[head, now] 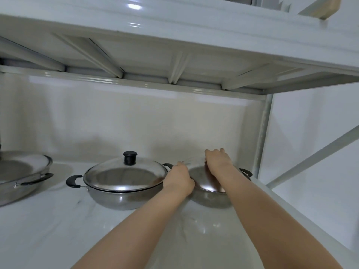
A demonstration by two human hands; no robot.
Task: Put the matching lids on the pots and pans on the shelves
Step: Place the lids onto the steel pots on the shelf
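Note:
A steel pot (209, 199) with black side handles stands at the right of the white shelf (58, 220). A domed steel lid (204, 178) rests on it. My left hand (179, 178) grips the lid's left edge. My right hand (218, 162) lies over the lid's top and hides its knob. In the middle stands a wider steel pan (120, 199) with its own lid (124, 176), which has a black knob. At the far left sits a third pan (17, 189) with a lid (21, 164) on it.
The upper shelf's underside (155, 61) with its ribs hangs low over the pots. A metal upright (263, 136) bounds the shelf on the right, with a diagonal brace (314, 158) beyond it. A white wall backs the shelf.

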